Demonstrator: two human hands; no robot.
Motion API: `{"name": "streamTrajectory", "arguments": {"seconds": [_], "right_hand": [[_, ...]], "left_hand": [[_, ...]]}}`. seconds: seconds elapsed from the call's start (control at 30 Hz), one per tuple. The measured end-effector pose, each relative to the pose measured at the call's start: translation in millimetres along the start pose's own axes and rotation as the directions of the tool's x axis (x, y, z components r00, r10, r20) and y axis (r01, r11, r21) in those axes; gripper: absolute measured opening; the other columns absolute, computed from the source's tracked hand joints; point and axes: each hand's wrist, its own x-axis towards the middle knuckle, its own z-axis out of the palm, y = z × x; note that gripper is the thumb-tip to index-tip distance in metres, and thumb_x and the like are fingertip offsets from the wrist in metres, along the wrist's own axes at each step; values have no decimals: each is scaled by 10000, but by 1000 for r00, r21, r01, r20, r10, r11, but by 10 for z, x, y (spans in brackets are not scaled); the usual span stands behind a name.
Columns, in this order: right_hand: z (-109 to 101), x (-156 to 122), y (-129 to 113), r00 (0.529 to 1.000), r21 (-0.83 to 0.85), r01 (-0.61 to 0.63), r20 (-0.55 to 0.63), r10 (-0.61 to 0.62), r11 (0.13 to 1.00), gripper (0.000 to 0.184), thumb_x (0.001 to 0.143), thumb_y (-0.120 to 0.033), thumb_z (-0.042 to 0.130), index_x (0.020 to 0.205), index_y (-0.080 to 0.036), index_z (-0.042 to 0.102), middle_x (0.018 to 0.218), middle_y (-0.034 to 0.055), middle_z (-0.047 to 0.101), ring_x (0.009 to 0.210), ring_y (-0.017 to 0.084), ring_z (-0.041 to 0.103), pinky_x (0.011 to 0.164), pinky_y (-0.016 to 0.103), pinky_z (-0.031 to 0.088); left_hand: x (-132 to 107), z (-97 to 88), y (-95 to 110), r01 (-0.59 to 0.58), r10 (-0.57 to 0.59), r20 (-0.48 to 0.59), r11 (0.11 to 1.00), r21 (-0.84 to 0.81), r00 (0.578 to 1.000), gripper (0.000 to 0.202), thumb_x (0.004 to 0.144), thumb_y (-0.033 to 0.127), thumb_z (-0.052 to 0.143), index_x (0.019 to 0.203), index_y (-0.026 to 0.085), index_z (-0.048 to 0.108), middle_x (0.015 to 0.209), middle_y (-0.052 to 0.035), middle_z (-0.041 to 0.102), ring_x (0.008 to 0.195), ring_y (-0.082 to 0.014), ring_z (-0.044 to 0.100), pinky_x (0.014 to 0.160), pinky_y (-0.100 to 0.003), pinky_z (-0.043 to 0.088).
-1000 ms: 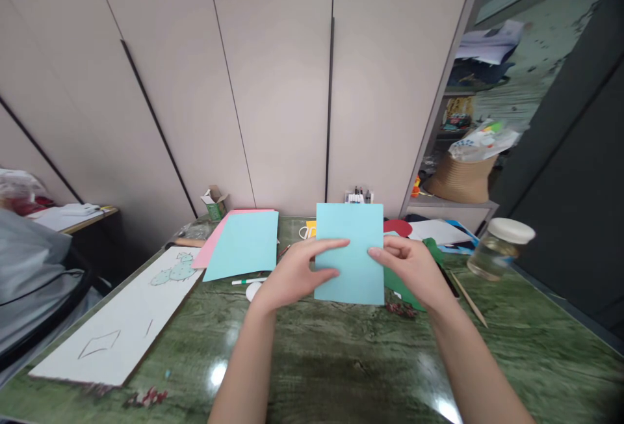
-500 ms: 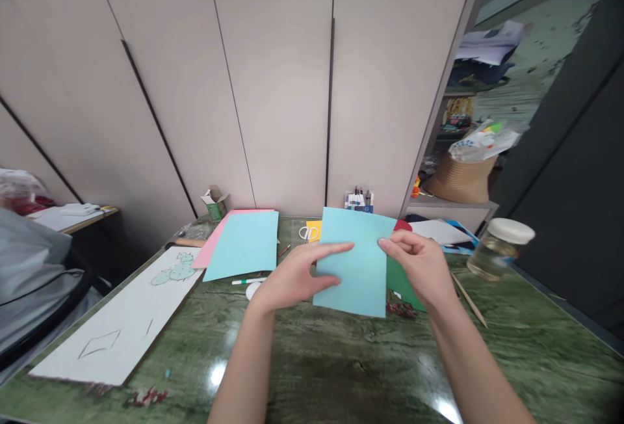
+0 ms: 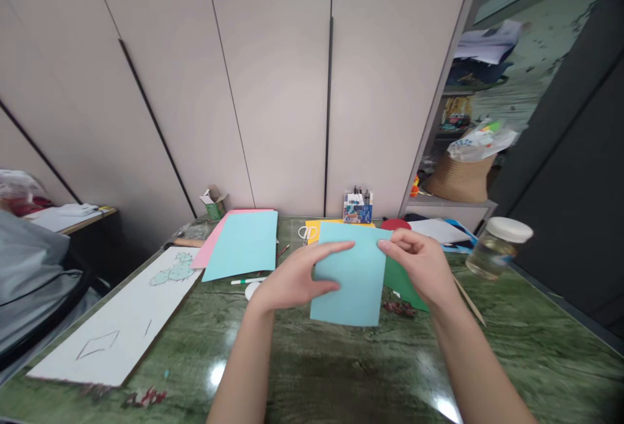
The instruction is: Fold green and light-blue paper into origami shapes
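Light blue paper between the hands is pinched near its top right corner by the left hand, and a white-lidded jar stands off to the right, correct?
Not quite: the head view shows the right hand, not the left hand, pinching the light blue paper near its top right corner. The white-lidded jar does stand off to the right.
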Motion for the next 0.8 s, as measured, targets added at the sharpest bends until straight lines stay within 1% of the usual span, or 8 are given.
{"name": "streamTrajectory", "arguments": {"seconds": [0.1,0.23,0.3,0.4,0.47,0.53,0.6,0.8], "right_hand": [[-4,-15,-1,999,-17,25,-22,-25,1000,315,704,-386,700,580,-177,499,508,-58,402,487,72,299,469,231,213],[-2,-24,-11,998,-32,51,-24,-52,998,314,717,-375,691,577,-176,493,509,-60,401,489,71,305,477,234,218],[-3,-19,-10,999,-31,46,-1,-46,998,324,710,-368,699,564,-175,483,506,-61,390,490,70,306,478,231,219],[-10,0,6,1000,4,4,30,-4,1000,281,686,-373,719,618,-177,529,525,-55,433,501,75,345,483,224,241],[-15,13,26,1000,35,-9,11,8,999,252,683,-384,720,683,-180,572,558,-42,492,525,87,398,504,224,282],[-19,24,46,1000,46,15,-23,-14,999,241,703,-387,705,689,-180,583,572,-33,518,543,95,427,525,228,310],[-19,29,60,997,30,58,-44,-57,998,245,730,-380,683,651,-179,566,557,-36,502,538,92,421,526,227,310],[7,25,42,988,-47,153,-27,-154,987,250,793,-364,622,650,-185,521,550,-54,437,526,82,364,515,221,285]], "left_hand": [[-9,-13,21,-17,18,10,1000,-9,1000,651,755,133,646,1325,352,418,1340,37,510,1200,-192,481,1000,-340,391],[-2,-19,13,-25,25,-26,1000,-2,999,577,745,156,664,1270,321,492,1270,16,569,1131,-197,525,996,-352,388],[5,-16,-1,-8,9,-55,1000,13,998,525,756,173,660,1242,316,520,1226,14,600,1085,-199,550,961,-357,411],[11,-5,-18,11,-9,-79,1000,25,997,511,774,164,642,1244,324,519,1215,18,610,1055,-196,563,909,-345,440],[11,2,-21,-1,2,-70,1000,19,998,535,768,151,649,1253,330,509,1238,25,597,1080,-191,555,916,-332,436],[10,8,-19,-16,16,-59,1000,11,998,547,764,146,655,1255,333,506,1255,32,585,1112,-186,542,932,-323,427],[11,12,-14,-23,23,-53,1000,7,998,551,765,143,653,1259,336,501,1263,37,580,1124,-182,536,938,-319,424],[16,15,2,-10,10,-51,1000,9,999,570,766,148,648,1276,341,482,1269,30,573,1121,-189,532,938,-330,423]]}}
